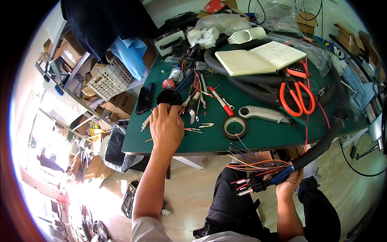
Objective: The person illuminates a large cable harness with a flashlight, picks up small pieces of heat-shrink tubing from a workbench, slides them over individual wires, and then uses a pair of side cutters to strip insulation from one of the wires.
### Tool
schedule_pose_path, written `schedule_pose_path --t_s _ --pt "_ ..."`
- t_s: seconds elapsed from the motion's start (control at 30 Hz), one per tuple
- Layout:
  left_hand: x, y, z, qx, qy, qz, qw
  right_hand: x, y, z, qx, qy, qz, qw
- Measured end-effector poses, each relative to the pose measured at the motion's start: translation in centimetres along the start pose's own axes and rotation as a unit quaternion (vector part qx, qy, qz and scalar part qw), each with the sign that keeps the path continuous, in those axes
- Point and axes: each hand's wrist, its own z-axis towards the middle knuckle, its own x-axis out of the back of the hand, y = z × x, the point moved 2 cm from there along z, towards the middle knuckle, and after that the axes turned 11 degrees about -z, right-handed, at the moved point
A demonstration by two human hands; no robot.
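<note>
On the green table top (pixel 201 141), my left hand (pixel 165 125) has its fingers curled over a black rounded part (pixel 169 95), its exact kind unclear, beside loose wires and sleeved leads (pixel 193 105). Below the table's front edge, my right hand (pixel 287 185) grips a thick black sleeved cable (pixel 310 155) from whose end orange, red and blue wires fan out, with a black connector body (pixel 256 183) carrying metal pins. Between my hands lie a roll of dark tape (pixel 228 128), a red-and-white tool (pixel 224 104), a grey utility knife (pixel 262 114) and orange-handled cutters (pixel 295 97).
An open notebook (pixel 242 64) sits at the back among coiled black hose and plastic bags (pixel 225 22). A phone (pixel 144 97) is at the left edge. Left of the table are shelving with a white crate (pixel 109 78) and a bin (pixel 117 149); a tool case (pixel 129 197) is on the floor.
</note>
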Motion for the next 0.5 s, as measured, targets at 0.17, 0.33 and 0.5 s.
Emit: schedule_pose_path --t_s 0.17,0.33,0.5 --pt "-0.1 -0.1 0.3 -0.044 -0.005 0.083 0.996 -0.2 -0.2 0.3 0.003 0.003 -0.003 1.0" --pt "-0.5 -1.2 0.4 -0.072 -0.002 0.159 0.985 0.7 1.9 0.6 -0.06 -0.004 -0.025 0.998" --pt "-0.7 0.1 2.0 -0.156 -0.017 0.188 0.969 2.8 5.6 3.9 -0.078 0.029 -0.05 0.995"
